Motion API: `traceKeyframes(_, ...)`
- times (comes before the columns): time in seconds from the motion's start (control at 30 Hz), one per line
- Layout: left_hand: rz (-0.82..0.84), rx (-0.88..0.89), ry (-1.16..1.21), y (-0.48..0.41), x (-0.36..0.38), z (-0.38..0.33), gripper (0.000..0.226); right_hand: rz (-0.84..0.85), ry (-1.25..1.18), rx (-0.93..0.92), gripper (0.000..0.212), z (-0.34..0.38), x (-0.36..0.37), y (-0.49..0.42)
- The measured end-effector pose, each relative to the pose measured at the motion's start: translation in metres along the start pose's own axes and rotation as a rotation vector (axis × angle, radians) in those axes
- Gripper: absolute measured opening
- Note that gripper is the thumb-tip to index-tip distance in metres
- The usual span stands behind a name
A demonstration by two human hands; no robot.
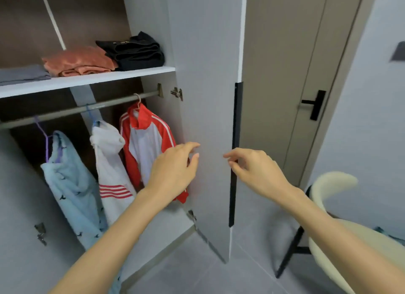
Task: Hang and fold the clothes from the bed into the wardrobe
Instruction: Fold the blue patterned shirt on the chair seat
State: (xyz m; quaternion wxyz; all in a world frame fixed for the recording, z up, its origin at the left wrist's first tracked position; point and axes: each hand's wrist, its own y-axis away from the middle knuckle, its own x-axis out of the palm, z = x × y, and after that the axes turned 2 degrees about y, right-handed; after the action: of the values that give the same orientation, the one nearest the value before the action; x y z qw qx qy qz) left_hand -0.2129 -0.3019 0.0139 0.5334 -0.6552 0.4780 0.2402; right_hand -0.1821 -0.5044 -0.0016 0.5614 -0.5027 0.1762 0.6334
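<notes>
The wardrobe stands open, with its right door point(208, 96) swung out towards me. On its rail point(76, 110) hang a red and white jacket point(142, 144), a white garment with red stripes point(111, 162) and a light blue patterned garment point(72, 184). Folded black point(135, 52), salmon point(79, 62) and grey point(22, 74) clothes lie on the shelf point(87, 78) above. My left hand point(175, 168) hovers in front of the jacket's sleeve, fingers relaxed, holding nothing. My right hand point(254, 166) is beside the door's black handle strip point(235, 151), fingers loosely curled, empty. The bed is out of view.
A cream chair point(341, 239) with black legs stands at the lower right, close to the open door. Behind it is a beige room door point(285, 74) with a black handle point(315, 105). Grey floor tiles point(208, 271) lie below.
</notes>
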Motion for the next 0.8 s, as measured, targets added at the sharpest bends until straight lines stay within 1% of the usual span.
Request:
traceKeyframes(0.1, 0.058, 0.075, 0.086, 0.010, 0.031, -0.042, 0.034, -0.024, 0.035, 0.120, 0.025, -0.041, -0.012, 0.047)
traceKeyframes(0.3, 0.240, 0.253, 0.183, 0.020, 0.100, -0.135, 0.037, -0.110, -0.002, 0.393, 0.021, -0.124, -0.042, 0.138)
traceKeyframes(0.37, 0.292, 0.312, 0.214, 0.020, 0.125, -0.169, 0.037, -0.148, -0.008, 0.463, 0.022, -0.151, -0.053, 0.165)
traceKeyframes(0.5, 0.394, 0.418, 0.249, 0.025, 0.176, -0.237, 0.036, -0.173, 0.029, 0.594, 0.022, -0.207, -0.073, 0.213)
traceKeyframes(0.73, 0.545, 0.498, 0.308, 0.030, 0.273, -0.355, 0.035, -0.183, 0.024, 0.870, 0.022, -0.312, -0.084, 0.297)
traceKeyframes(0.8, 0.607, 0.530, 0.316, 0.033, 0.304, -0.383, 0.036, -0.160, 0.018, 0.948, 0.024, -0.340, -0.085, 0.318)
